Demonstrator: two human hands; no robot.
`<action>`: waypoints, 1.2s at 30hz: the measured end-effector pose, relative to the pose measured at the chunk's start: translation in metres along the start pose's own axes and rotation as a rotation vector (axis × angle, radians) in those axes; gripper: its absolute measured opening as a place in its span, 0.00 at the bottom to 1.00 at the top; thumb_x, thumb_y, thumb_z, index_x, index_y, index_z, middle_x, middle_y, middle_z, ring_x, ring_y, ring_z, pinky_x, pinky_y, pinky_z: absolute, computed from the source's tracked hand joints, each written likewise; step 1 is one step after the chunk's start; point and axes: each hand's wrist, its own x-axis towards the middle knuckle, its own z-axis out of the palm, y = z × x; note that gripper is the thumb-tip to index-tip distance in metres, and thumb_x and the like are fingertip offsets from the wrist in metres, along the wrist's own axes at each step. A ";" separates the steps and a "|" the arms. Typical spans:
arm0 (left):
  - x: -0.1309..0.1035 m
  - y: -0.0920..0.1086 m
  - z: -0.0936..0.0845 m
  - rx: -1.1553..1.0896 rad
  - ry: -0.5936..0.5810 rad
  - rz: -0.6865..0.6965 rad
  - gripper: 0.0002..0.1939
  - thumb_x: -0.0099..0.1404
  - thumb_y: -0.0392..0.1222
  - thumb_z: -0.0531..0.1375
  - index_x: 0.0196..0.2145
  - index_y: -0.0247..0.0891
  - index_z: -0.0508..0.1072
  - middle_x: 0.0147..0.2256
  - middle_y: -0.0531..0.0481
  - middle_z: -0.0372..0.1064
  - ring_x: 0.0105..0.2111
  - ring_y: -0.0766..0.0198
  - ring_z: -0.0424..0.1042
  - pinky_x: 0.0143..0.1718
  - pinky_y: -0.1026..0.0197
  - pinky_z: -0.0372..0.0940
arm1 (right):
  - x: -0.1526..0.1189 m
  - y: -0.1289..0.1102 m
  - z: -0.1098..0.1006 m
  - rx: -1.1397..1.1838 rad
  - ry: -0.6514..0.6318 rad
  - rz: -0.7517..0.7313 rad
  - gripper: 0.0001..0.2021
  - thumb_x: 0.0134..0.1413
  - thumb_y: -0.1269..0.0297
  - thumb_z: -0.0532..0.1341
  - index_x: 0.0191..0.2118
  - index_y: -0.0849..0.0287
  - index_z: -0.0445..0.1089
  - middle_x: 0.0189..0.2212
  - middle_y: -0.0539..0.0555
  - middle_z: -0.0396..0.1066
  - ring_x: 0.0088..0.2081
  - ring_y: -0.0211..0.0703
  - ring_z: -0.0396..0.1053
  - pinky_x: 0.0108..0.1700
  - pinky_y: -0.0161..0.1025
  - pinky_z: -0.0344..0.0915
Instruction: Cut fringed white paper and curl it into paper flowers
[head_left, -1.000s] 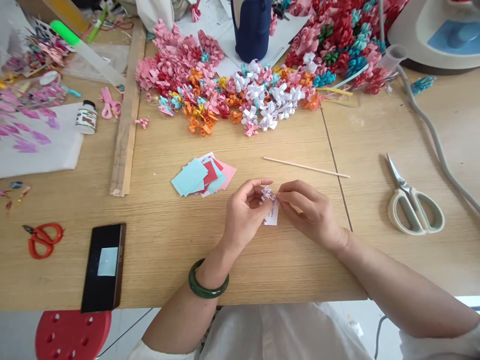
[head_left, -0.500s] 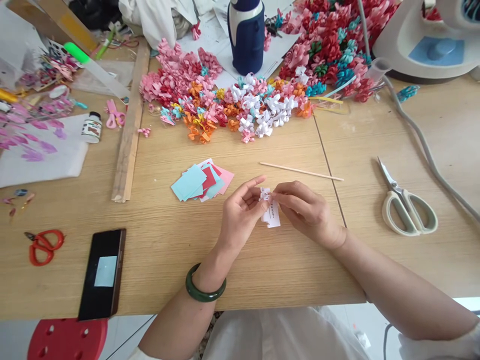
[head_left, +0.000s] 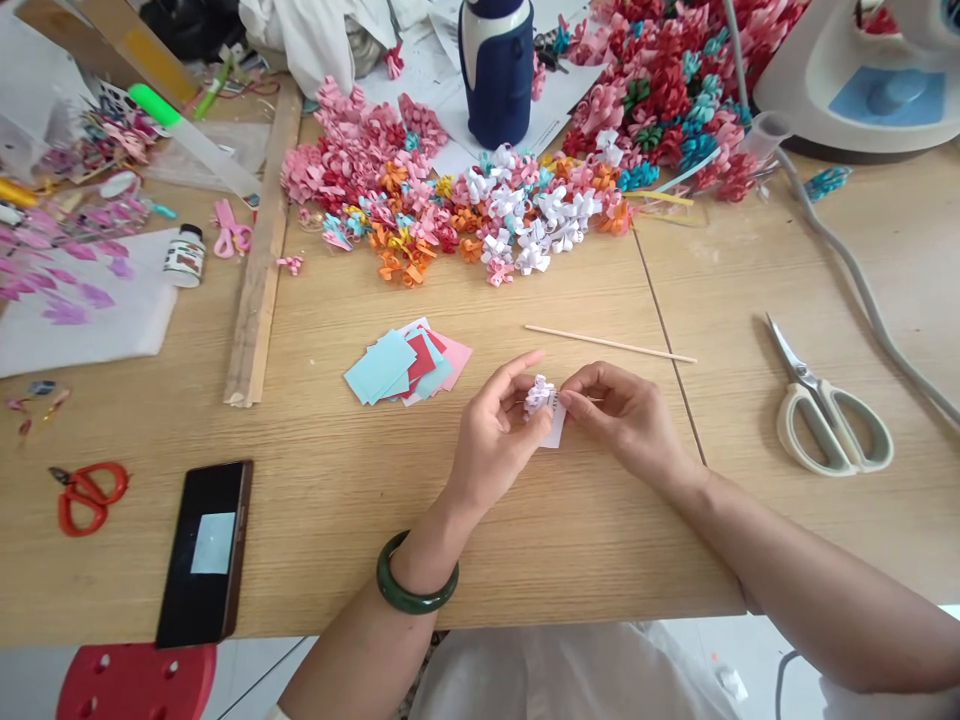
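Observation:
A small white curled-paper flower (head_left: 538, 393) is pinched in my left hand (head_left: 489, 430), its index finger stretched out past it. Against the flower lies a white paper slip (head_left: 556, 430) with small dark print. My right hand (head_left: 628, 418) has thumb and forefinger closed at the slip's right edge. Beyond the hands rests a thin wooden stick (head_left: 609, 344). To their left is a loose stack of blue, red, pink and white paper cards (head_left: 382, 365). How the flower joins the slip is partly hidden by my left thumb.
Piles of coloured paper flowers (head_left: 360, 150) spread across the back, around a dark blue bottle (head_left: 499, 85). Scissors with pale handles (head_left: 832, 420) lie right. On the left are red-handled scissors (head_left: 88, 497), a phone (head_left: 196, 600) and a wooden strip (head_left: 259, 300). A grey cable (head_left: 862, 260) crosses the right side.
The flower and slip have turned in my fingers, so less of the slip's print shows. My right hand's grip has moved lower along the slip's edge. The view has shifted slightly.

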 end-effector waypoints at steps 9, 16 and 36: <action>0.002 -0.003 -0.004 0.037 0.041 -0.030 0.18 0.60 0.39 0.66 0.49 0.36 0.76 0.35 0.50 0.74 0.35 0.67 0.74 0.39 0.66 0.70 | 0.000 -0.003 0.002 0.074 -0.072 0.073 0.17 0.51 0.49 0.69 0.29 0.58 0.71 0.26 0.51 0.73 0.28 0.39 0.73 0.33 0.38 0.74; 0.005 -0.003 -0.006 0.101 0.063 0.025 0.16 0.62 0.39 0.64 0.48 0.37 0.76 0.39 0.47 0.77 0.38 0.65 0.76 0.41 0.65 0.71 | 0.000 -0.003 0.003 0.126 -0.056 0.112 0.19 0.49 0.46 0.70 0.30 0.59 0.70 0.25 0.51 0.74 0.27 0.37 0.73 0.32 0.37 0.76; 0.004 -0.007 -0.005 0.128 0.018 0.005 0.21 0.59 0.34 0.64 0.51 0.36 0.74 0.37 0.50 0.74 0.36 0.68 0.74 0.40 0.67 0.70 | -0.004 0.006 0.004 -0.143 -0.006 -0.180 0.02 0.59 0.66 0.64 0.36 0.58 0.72 0.33 0.51 0.73 0.35 0.38 0.73 0.35 0.35 0.73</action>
